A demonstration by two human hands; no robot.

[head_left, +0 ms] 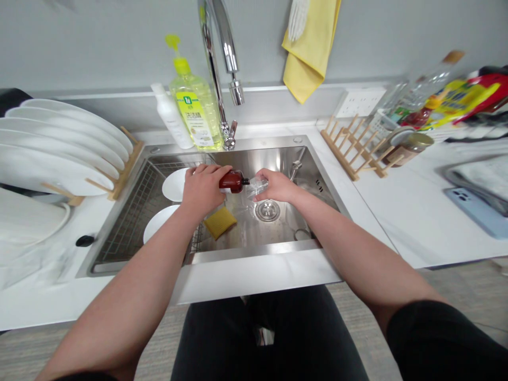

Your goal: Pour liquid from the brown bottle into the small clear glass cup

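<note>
Over the sink [246,237], my left hand [204,186] is closed round a reddish-brown bottle [234,181]. The bottle lies tilted on its side, its narrow black neck pointing right. My right hand [278,185] grips a small clear, see-through vessel [257,186] whose open side cannot be made out. The bottle's neck meets or nearly meets this clear vessel; contact is unclear. Below the left hand a yellow sponge [220,222] rests on the sink floor. Two white plates, one upper [171,185] and one lower [154,225], are partly hidden behind my left hand and forearm.
A chrome faucet [228,47] rises behind the sink, beside a dish soap bottle [196,108] and a white bottle [172,116]. White plates [59,137] stand in a left rack. A wooden rack [353,148], a jar [410,145] and a phone [476,211] are at right.
</note>
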